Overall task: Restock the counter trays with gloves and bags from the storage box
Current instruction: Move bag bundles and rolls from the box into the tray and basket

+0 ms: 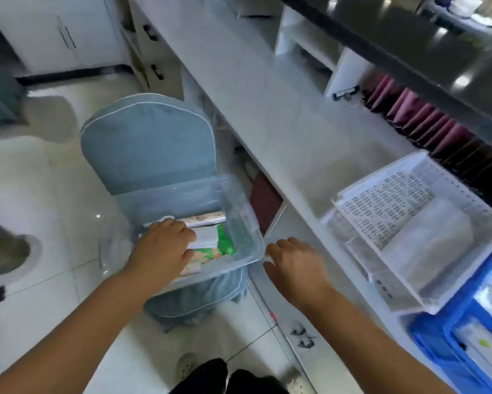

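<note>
Left hand [165, 245] inside storage box [236, 211], fingertips on white packet [206, 237] at 3 o'clock. Can't tell if the grip is clamped. Right hand [293, 265]: grip loose, empty.

Item: clear storage box [240, 214] set on a blue cushioned chair [148, 143].
- Left hand [165, 245]: inside the box, fingers [179, 227] and thumb closed round the end of a white packet [206, 237].
- Just beyond those fingers: a printed roll [208, 218]. Beside the thumb: a green packet [225, 244].
- Right hand [294, 265]: palm down, relaxed, holding nothing, fingertips [270, 250] just beside the box's near corner.
- Well right of that hand, on the counter [267, 109]: a white perforated tray [381, 200] and a blue tray [438, 345].
</note>
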Demonstrator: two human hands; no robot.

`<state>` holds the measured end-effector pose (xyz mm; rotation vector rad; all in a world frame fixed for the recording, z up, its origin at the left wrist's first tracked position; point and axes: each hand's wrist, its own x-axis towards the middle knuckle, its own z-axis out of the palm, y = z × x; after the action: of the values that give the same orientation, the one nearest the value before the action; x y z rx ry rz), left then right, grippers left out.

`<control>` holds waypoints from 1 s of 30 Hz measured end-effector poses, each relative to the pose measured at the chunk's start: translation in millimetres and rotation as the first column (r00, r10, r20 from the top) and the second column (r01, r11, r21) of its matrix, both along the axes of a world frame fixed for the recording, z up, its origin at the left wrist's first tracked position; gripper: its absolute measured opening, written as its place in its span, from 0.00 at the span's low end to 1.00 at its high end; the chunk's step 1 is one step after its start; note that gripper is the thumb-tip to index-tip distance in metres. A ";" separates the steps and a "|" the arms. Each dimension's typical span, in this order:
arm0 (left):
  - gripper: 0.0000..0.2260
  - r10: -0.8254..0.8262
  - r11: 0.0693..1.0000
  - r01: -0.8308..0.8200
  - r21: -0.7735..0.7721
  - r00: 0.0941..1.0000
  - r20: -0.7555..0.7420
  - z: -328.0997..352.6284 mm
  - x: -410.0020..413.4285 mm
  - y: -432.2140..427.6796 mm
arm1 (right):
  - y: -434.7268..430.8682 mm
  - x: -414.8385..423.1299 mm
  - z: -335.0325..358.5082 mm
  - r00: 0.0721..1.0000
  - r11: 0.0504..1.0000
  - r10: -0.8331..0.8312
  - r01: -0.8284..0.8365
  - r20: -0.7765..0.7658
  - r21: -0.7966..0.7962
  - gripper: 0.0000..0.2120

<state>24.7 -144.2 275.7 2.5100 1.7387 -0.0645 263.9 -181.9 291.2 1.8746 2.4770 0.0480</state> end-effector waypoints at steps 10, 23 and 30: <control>0.13 0.286 0.945 -0.269 -0.187 0.955 0.074 -52.7 -115.8 3.5 | 59.6 -79.8 -69.3 0.992 0.962 0.100 -0.116 -0.078 -0.249 0.11; 0.11 0.507 0.803 -0.451 -0.389 0.861 0.050 -134.3 -139.9 40.5 | 178.2 -144.3 -226.3 0.952 0.766 0.275 -0.301 -0.135 -0.568 0.11; 0.08 0.536 0.779 -0.485 -0.398 0.844 0.018 -195.2 -134.8 63.1 | 190.6 -172.0 -331.4 0.931 0.663 0.338 -0.341 -0.139 -0.667 0.16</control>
<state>-110.1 -81.1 80.5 1.6706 2.0527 -0.1749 91.9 8.6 -40.2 1.0860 2.3214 -0.7567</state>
